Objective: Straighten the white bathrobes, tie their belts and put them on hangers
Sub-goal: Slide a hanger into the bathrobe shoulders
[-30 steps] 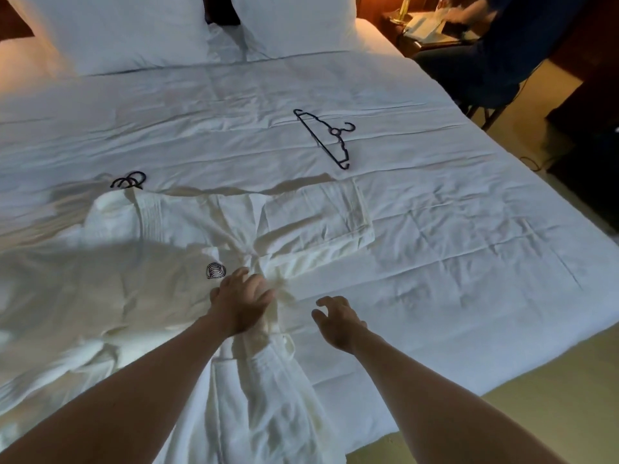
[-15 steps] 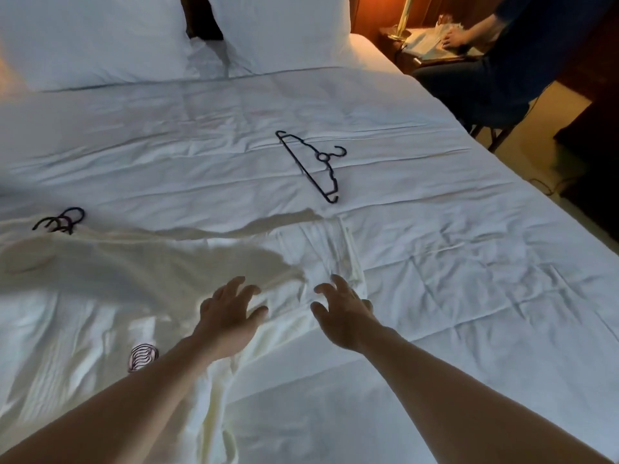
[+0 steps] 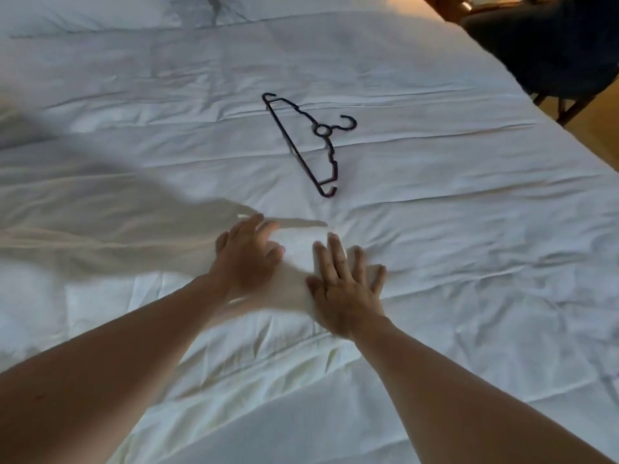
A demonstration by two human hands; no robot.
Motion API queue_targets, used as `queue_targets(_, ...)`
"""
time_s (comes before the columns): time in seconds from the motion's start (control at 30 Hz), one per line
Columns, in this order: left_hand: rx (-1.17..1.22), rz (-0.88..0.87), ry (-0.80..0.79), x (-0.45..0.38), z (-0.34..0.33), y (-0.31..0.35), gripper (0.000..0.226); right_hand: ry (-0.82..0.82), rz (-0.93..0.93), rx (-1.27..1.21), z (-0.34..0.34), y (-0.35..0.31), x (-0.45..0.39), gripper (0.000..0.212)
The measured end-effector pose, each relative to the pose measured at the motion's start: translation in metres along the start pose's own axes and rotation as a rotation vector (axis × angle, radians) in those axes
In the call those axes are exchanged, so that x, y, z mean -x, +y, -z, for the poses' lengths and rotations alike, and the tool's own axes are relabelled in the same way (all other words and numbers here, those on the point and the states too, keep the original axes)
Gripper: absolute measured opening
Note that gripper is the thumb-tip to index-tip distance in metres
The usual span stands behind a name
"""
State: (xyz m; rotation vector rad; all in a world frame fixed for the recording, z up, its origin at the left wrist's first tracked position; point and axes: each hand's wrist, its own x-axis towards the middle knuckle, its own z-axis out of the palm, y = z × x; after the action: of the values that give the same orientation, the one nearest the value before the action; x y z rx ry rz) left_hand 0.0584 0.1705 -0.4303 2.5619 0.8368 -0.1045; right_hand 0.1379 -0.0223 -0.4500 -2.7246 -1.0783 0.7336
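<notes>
- While warm light falls across its folds, a white bathrobe [image 3: 110, 229] lies spread over the left and near part of the bed [image 3: 469, 229], its cream cloth blurred at the far left and creased nearer the camera.
- Reaching in from the lower left, a person's left hand [image 3: 246, 259] hovers over or touches the robe's right-hand edge, fingers loosely spread and bent; it grasps nothing, though blur hides whether the fingertips meet the cloth.
- Between the two hands sits a paler folded patch of the robe, part lit and part under the left hand's shadow.
- Just beside it, the right hand [image 3: 345, 293] lies palm down with straight, splayed fingers, pressing flat where robe and bed sheet meet; it too holds nothing.
- Farther up the bed, beyond both hands and apart from them, a black plastic hanger [image 3: 310, 142] lies flat on the white sheet, its hook pointing right and its long bar running from upper left to lower right.
- At the top, white pillows [image 3: 100, 11] cross the head of the bed.
- In the upper right corner, past the bed's edge, a dark-clothed seated figure [image 3: 542, 45] is partly visible.
</notes>
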Motion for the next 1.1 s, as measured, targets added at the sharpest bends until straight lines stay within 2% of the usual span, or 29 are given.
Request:
queue_targets(0.07, 0.066, -0.021, 0.068, -0.019, -0.009, 0.011, 0.046, -0.032, 0.016, -0.086, -0.005, 0.003, -0.008, 0.06)
queue_targets(0.17, 0.079, -0.08, 0.107, -0.05, -0.016, 0.03, 0.042, -0.068, 0.001, -0.153, -0.005, 0.009, -0.014, 0.061)
queue_targets(0.27, -0.086, -0.134, 0.067, -0.081, -0.018, 0.044, 0.055, -0.086, -0.008, -0.187, -0.005, 0.007, -0.016, 0.061)
queue_targets(0.4, -0.325, -0.248, -0.061, -0.119, -0.016, 0.063, 0.084, -0.119, -0.012, -0.206, -0.005, 0.009, -0.02, 0.062)
queue_targets(0.47, -0.391, -0.256, -0.133, -0.129, -0.022, 0.068, 0.09, -0.129, -0.01, -0.208, -0.007, 0.009, -0.021, 0.063)
queue_targets(0.53, -0.419, -0.262, -0.135, -0.129, -0.03, 0.071, 0.092, -0.14, -0.013, -0.215, -0.008, 0.01, -0.021, 0.063)
queue_targets(0.6, -0.346, -0.262, -0.06, -0.126, -0.032, 0.07, 0.08, -0.142, -0.013, -0.23, -0.009, 0.011, -0.023, 0.064)
queue_targets(0.7, -0.092, -0.294, 0.029, -0.121, -0.026, 0.061, 0.056, -0.128, -0.009, -0.229, -0.011, 0.012, -0.024, 0.064)
queue_targets(0.8, 0.033, -0.338, 0.099, -0.11, -0.016, 0.048, 0.045, -0.129, -0.006, -0.225, -0.01, 0.012, -0.024, 0.064)
queue_targets(0.97, 0.205, -0.412, 0.312, -0.058, 0.004, 0.025, 0.028, -0.16, -0.036, -0.166, -0.002, 0.006, -0.023, 0.064)
queue_targets(1.1, 0.264, -0.319, 0.508, -0.008, 0.043, 0.006, 0.025, -0.281, -0.122, 0.01, 0.019, -0.006, -0.027, 0.067)
